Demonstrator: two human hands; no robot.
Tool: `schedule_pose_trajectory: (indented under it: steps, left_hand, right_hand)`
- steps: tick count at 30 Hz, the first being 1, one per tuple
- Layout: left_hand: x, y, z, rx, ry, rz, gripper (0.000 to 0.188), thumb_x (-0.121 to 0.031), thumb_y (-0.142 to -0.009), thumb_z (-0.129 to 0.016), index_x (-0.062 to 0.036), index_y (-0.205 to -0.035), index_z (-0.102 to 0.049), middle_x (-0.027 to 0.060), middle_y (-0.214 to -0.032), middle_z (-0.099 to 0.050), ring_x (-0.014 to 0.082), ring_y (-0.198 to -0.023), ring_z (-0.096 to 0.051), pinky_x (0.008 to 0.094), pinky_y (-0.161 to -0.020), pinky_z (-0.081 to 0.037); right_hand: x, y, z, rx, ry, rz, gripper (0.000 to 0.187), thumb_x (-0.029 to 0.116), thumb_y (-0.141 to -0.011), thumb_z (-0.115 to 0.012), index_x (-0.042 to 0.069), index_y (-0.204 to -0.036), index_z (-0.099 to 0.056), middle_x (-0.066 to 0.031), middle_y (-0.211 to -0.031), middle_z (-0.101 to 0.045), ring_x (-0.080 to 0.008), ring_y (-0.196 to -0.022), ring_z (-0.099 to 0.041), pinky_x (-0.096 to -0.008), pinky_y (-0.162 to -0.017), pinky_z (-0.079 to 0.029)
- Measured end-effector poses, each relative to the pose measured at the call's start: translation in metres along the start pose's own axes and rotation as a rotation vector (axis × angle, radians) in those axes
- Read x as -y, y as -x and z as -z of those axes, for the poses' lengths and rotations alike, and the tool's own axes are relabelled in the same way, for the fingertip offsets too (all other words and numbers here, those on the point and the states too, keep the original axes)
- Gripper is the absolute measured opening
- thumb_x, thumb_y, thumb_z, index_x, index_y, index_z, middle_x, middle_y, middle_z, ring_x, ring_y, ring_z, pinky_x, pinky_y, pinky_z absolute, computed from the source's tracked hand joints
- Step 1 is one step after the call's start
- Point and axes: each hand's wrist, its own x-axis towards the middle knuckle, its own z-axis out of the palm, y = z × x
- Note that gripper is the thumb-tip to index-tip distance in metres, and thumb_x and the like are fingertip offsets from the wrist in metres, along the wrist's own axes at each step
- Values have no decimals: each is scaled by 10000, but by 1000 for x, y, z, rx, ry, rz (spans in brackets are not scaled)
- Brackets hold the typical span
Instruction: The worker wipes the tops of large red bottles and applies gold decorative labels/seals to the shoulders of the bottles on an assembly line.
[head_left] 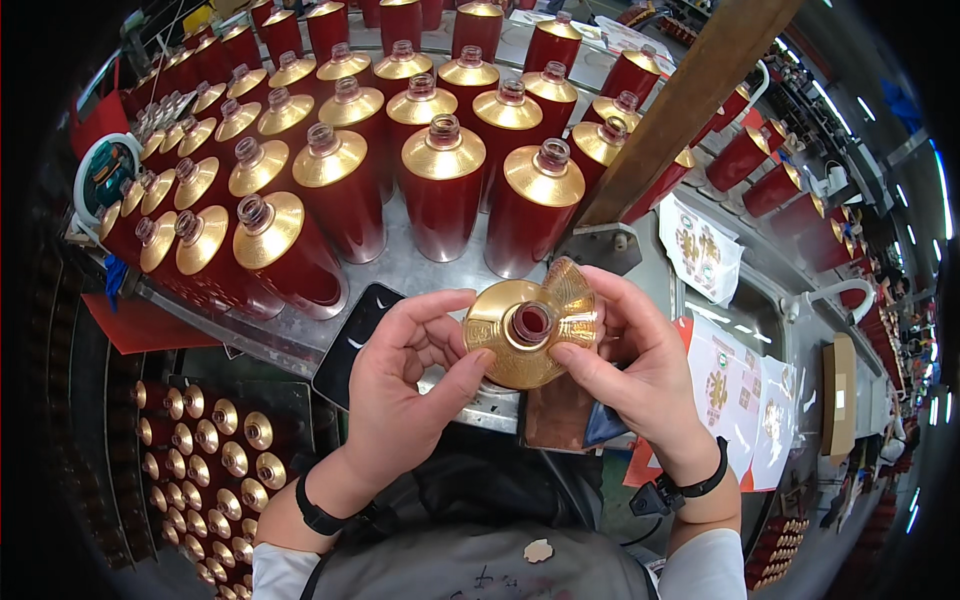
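Observation:
In front of me a bottle with a gold shoulder (495,360) is held neck toward me, its dark red open mouth showing and its body mostly hidden beneath. My left hand (415,370) grips it from the left, thumb on the shoulder's lower rim and fingers curled at the side. A thin, see-through gold patterned film (570,290) lies partly over the right of the shoulder, its upper end standing free. My right hand (635,345) pinches the film at the bottle's right edge, thumb pressing near the neck. Its other fingers are partly hidden behind.
Many dark red bottles with gold shoulders (435,190) crowd the metal table ahead. A black phone-like slab (355,340) lies at its near edge. A wooden post (690,100) rises right of centre. Printed sheets (725,385) lie to the right; more bottles (205,440) stand low at left.

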Motion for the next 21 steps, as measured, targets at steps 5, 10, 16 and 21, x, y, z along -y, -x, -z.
schedule_pose_trajectory:
  steps: [5,10,16,21]
  left_hand:
    - [-2,1,0,-6,24,37,464,21,-903,-680,11,-1328,-496,21,-936,-609,55,-842,-576,207,-770,-477]
    - [-3,1,0,-3,34,46,460,23,-902,-680,6,-1325,-499,14,-934,-604,53,-839,-572,205,-771,-475]
    - [-4,0,-1,-12,28,42,457,27,-902,-678,3,-1323,-501,12,-934,-599,51,-839,-568,203,-778,-478]
    - [-3,0,-3,-9,-8,26,469,106,-892,-631,17,-1327,-480,5,-941,-542,33,-846,-551,166,-774,-456]
  right_hand:
    - [0,0,0,-5,30,9,576,15,-871,-729,17,-1396,-493,57,-891,-538,3,-747,-490,-177,-667,-425]
    - [-3,-1,2,4,70,32,584,27,-862,-744,20,-1392,-499,52,-879,-538,0,-743,-493,-178,-659,-423]
    - [-1,-1,1,1,52,30,578,28,-865,-742,20,-1390,-500,48,-875,-549,0,-731,-495,-180,-652,-424]
    - [-3,-1,2,-3,62,45,571,26,-866,-739,18,-1386,-502,45,-869,-555,-2,-728,-503,-183,-662,-437]
